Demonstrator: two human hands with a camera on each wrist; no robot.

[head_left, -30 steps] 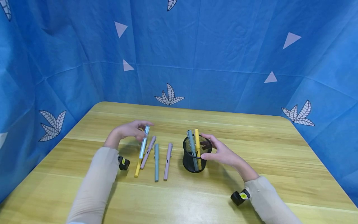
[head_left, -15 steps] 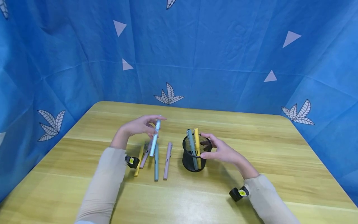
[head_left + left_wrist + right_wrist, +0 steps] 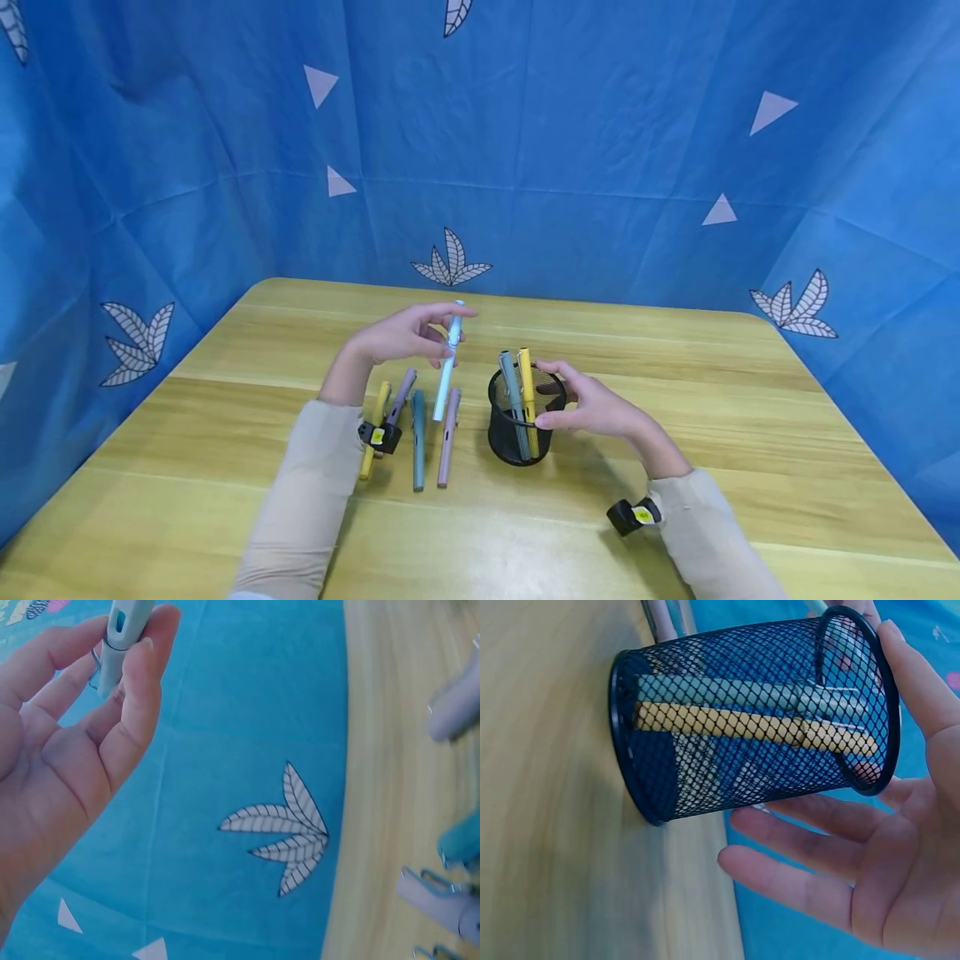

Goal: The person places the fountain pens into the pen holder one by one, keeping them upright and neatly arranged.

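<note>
Around you hangs a blue cloth backdrop [image 3: 600,125] printed with white leaves and triangles, closing in three sides of a pale wooden table [image 3: 675,533]. Your two forearms, in light beige sleeves, reach forward over the tabletop, each with a small black camera strapped at the wrist.

Near the middle of the table stands a black mesh pen cup [image 3: 517,421], upright. Inside it lean a grey-green pen [image 3: 512,392] and a yellow pen [image 3: 528,387], side by side, their caps poking above the rim. Your right hand [image 3: 596,408] steadies the cup from its right side: the thumb lies against the rim and the fingers [image 3: 795,885] are stretched loosely beside the mesh wall, not curled round it.

Your left hand [image 3: 401,337] is raised above the table, left of the cup. It pinches a light blue pen [image 3: 448,358] near its top end between thumb and fingertips, so the pen hangs nearly upright in the air, its lower end clear of the wood.

Below that hand, four more pens lie in a row on the table, roughly parallel: a yellow one [image 3: 372,429] at the left, then a mauve one [image 3: 401,390], a teal one [image 3: 417,442], and a pale pink one [image 3: 447,437] nearest the cup.
</note>
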